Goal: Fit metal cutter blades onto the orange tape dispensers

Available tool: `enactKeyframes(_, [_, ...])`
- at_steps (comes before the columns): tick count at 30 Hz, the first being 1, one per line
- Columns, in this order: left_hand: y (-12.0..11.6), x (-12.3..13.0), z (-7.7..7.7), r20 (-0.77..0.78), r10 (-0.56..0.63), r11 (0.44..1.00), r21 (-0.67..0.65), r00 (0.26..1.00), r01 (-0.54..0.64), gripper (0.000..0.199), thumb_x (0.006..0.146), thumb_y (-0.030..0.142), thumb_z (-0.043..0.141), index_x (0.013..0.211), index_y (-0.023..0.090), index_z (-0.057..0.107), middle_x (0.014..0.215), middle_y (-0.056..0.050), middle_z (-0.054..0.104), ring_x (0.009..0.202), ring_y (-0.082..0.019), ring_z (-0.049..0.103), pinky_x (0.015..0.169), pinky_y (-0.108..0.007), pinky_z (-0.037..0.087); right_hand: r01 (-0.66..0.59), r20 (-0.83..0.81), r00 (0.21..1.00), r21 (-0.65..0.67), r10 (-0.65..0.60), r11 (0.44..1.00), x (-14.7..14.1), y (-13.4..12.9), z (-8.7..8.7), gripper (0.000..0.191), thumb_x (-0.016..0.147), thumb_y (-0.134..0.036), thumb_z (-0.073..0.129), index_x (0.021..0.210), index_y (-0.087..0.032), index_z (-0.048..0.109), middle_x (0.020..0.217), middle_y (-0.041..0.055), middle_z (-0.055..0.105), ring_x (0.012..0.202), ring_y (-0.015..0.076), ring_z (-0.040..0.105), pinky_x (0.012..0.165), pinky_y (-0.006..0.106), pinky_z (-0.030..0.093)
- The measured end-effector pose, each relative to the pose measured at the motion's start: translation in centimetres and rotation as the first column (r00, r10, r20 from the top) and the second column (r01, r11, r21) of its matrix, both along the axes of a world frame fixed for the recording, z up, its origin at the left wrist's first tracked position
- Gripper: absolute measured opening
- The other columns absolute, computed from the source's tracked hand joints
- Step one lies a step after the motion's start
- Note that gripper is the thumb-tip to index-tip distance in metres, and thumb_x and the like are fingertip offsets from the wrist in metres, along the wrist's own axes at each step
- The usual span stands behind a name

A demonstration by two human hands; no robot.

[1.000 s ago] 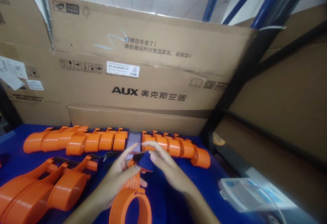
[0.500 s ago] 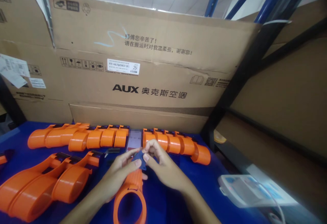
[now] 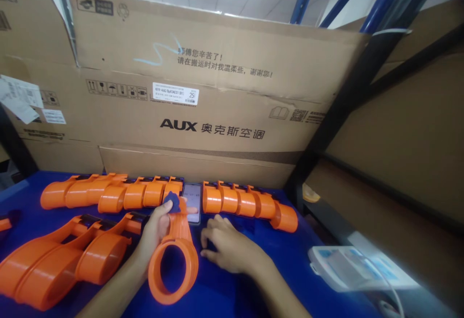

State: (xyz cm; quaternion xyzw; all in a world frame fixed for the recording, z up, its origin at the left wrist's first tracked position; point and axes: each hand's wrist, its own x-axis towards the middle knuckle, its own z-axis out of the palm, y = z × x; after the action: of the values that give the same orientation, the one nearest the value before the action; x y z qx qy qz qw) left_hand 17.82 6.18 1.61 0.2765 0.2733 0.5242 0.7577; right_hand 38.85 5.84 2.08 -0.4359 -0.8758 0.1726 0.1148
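My left hand is closed on an orange plastic ring with a handle, its ring end hanging toward me. A small dark blue plate lies at the top of the handle, under my left thumb. My right hand is low over the blue table surface to the right of the ring. Its fingers curl inward toward the thumb, and whatever lies between them is hidden in shadow. Just beyond my hands lies a phone with a lit screen.
Rows of similar orange ring parts stand at the back left and back right. Larger-looking ones are at the front left. A white plastic case with a cable sits at right. A cardboard wall closes off the back.
My right hand has left the blue plate and moved down and right to the table. My left hand has shifted left and up with the orange part and plate.
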Motion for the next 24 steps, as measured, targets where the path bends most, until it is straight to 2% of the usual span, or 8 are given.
enactKeyframes(4, [0.2,-0.2,-0.6,-0.035,-0.068,0.997,-0.039,0.997,0.066,0.060,0.082,0.055,0.065,0.122,0.011,0.069,0.079,-0.010,0.078,0.053,-0.020,0.065,0.052,-0.028,0.049,0.059,-0.094,0.994,0.017,-0.057,0.998,0.2,0.2,0.1,0.010,0.084,-0.014,0.066,0.081,-0.021,0.060,0.077,0.0010,0.060,0.076,0.0179,0.054,0.069,0.029,0.039])
enactKeyframes(7, [0.0,0.0,-0.9,-0.067,-0.045,0.998,-0.041,0.997,0.042,0.060,0.082,0.055,0.065,0.124,0.013,0.068,0.092,-0.012,0.080,0.066,-0.025,0.072,0.060,-0.032,0.053,0.132,-0.308,0.940,-0.071,-0.147,0.989,0.4,0.7,0.4,0.008,0.092,-0.020,0.057,0.099,-0.022,0.060,0.065,-0.0039,0.055,0.061,0.0141,0.050,0.057,0.025,0.036])
enactKeyframes(10, [-0.3,0.2,-0.7,-0.091,0.034,0.999,0.015,0.995,-0.033,0.056,0.081,0.051,0.068,0.121,0.012,0.070,0.100,-0.014,0.080,0.087,-0.032,0.075,0.076,-0.038,0.056,0.142,-0.578,0.790,-0.154,-0.205,0.978,0.5,1.2,0.7,0.037,0.093,-0.024,0.057,0.129,-0.024,0.051,0.069,-0.0061,0.055,0.058,0.0119,0.051,0.055,0.023,0.039])
enactKeyframes(13, [-0.5,0.4,-0.5,-0.132,0.152,0.984,0.115,0.980,-0.137,0.051,0.077,0.043,0.074,0.118,0.013,0.071,0.106,-0.015,0.080,0.100,-0.036,0.072,0.088,-0.042,0.054,0.147,-0.733,0.620,-0.242,-0.280,0.959,0.6,1.6,0.9,0.060,0.088,-0.025,0.061,0.144,-0.025,0.040,0.074,-0.0061,0.056,0.053,0.0097,0.051,0.050,0.022,0.040])
enactKeyframes(16, [-0.5,0.6,-0.8,-0.127,0.184,0.972,0.168,0.975,-0.162,0.051,0.077,0.040,0.075,0.121,0.015,0.070,0.113,-0.014,0.078,0.111,-0.037,0.069,0.097,-0.044,0.051,0.097,-0.793,0.507,-0.338,-0.339,0.936,0.4,1.6,0.8,0.044,0.088,-0.031,0.061,0.130,-0.021,0.053,0.065,-0.0053,0.059,0.048,0.0117,0.055,0.049,0.025,0.046])
enactKeyframes(19, [-0.4,0.8,-1.3,-0.054,0.123,0.985,0.126,0.991,-0.115,0.056,0.080,0.044,0.073,0.127,0.015,0.067,0.119,-0.016,0.076,0.119,-0.037,0.065,0.104,-0.046,0.047,0.026,-0.860,0.401,-0.334,-0.316,0.942,-0.1,1.6,0.7,0.023,0.089,-0.034,0.063,0.107,-0.020,0.062,0.072,0.0007,0.067,0.063,0.0175,0.067,0.062,0.034,0.057])
enactKeyframes(21, [-0.4,0.9,-1.3,0.019,0.042,0.996,0.073,0.999,-0.043,0.062,0.082,0.049,0.069,0.132,0.014,0.064,0.122,-0.018,0.074,0.121,-0.038,0.064,0.106,-0.048,0.046,-0.018,-0.871,0.404,-0.312,-0.279,0.950,-0.4,1.4,0.8,0.024,0.091,-0.037,0.064,0.108,-0.021,0.063,0.083,0.0033,0.069,0.074,0.0201,0.070,0.071,0.038,0.058])
enactKeyframes(24, [-0.5,1.0,-0.8,0.100,-0.034,0.999,0.039,0.994,0.030,0.066,0.085,0.055,0.061,0.136,0.013,0.061,0.120,-0.019,0.075,0.118,-0.038,0.066,0.104,-0.050,0.048,-0.109,-0.837,0.517,-0.273,-0.180,0.956,-0.6,0.9,1.2,0.040,0.089,-0.038,0.072,0.125,-0.025,0.060,0.115,0.0085,0.068,0.100,0.0240,0.068,0.089,0.043,0.056])
